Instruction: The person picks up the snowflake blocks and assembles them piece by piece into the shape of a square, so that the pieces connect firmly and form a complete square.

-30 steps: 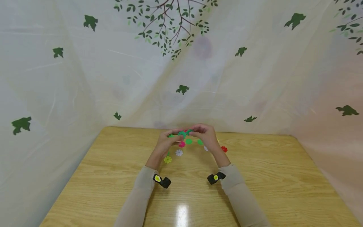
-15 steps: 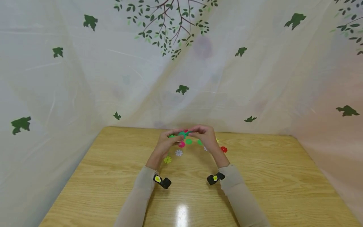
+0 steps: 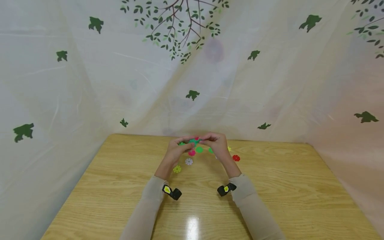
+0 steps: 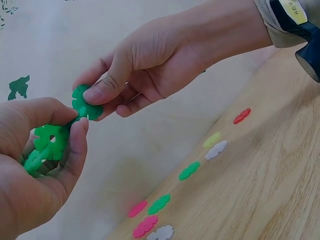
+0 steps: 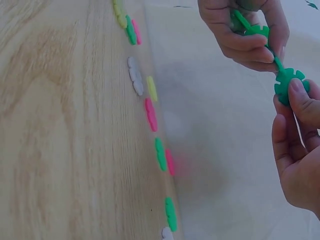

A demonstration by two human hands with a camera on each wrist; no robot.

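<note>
In the head view, both hands meet above the far part of the table. My left hand [image 3: 175, 150] holds several green slotted flower-shaped discs [image 4: 51, 140] joined together, partly hidden by its palm and fingers. Between thumb and fingers, my right hand [image 3: 218, 145] pinches another green flower disc [image 5: 289, 86]. That disc's edge meets a green piece at the left fingertips; whether they are slotted firmly together I cannot tell.
Loose flower discs lie flat along the wooden table's [image 3: 270, 186] far side: pink [image 3: 192, 153], white [image 3: 189, 161], yellow [image 3: 177, 169], green [image 3: 199, 150] and red [image 3: 236, 158]. A pale printed curtain [image 3: 150, 100] hangs behind the table edge.
The disc in my right hand shows less of its face in the head view than a second ago. My right hand has shifted slightly left; my left hand stays nearly still.
</note>
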